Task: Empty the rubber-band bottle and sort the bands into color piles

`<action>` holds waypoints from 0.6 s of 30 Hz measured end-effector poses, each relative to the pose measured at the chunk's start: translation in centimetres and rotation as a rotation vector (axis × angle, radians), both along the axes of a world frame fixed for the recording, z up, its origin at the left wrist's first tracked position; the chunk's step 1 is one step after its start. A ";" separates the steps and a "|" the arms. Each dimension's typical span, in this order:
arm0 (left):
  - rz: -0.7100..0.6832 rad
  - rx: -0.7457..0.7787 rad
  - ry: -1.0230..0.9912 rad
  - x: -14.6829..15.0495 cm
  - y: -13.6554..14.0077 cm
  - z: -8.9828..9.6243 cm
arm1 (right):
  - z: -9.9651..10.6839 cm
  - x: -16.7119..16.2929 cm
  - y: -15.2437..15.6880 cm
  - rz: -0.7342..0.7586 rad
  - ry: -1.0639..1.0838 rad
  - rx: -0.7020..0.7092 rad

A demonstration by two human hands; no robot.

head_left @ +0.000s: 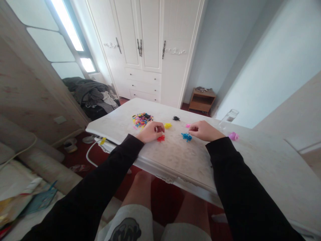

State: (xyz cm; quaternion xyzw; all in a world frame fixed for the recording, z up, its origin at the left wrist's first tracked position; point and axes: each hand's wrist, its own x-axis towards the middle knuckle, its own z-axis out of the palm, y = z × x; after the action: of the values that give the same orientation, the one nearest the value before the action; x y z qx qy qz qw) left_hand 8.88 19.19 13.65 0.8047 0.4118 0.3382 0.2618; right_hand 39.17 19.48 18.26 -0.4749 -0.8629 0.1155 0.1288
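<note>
My left hand (149,132) is curled, its fingertips just above a small red pile (161,138) of what look like tiny rubber bands. My right hand (203,131) has thumb and fingers pinched together beside a blue pile (186,137); a pink pile (188,126) lies just behind its fingertips. Anything between the fingers of either hand is too small to make out. Beyond the left fingers sits a yellow pile (168,126), with a black pile (176,118) farther back. A larger heap of mixed colours (142,119) lies behind my left hand.
The pieces lie on a white table (173,160). To the right of my right hand are a clear glass bottle (229,116), tilted in view, and a purple-pink object (233,136). A white cable (88,154) hangs at the table's left edge. A wardrobe (147,40) stands behind.
</note>
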 end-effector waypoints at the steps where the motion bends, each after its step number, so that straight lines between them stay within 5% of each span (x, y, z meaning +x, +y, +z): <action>1: 0.002 0.002 0.002 0.0 0.0 0.0 | 0.0 0.0 0.0 0.001 -0.005 0.006; 11: 0.046 0.023 -0.016 0.0 0.2 -0.6 | -0.1 0.1 0.2 -0.010 0.008 0.024; 18: 0.231 0.212 -0.006 -1.3 1.1 0.4 | -0.1 0.2 0.1 -0.020 0.030 0.047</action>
State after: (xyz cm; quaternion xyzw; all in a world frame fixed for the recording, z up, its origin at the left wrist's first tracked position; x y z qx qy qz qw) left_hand 7.56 20.30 14.01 0.7742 0.4627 0.4099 0.1360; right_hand 39.37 19.61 18.17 -0.4786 -0.8585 0.1011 0.1539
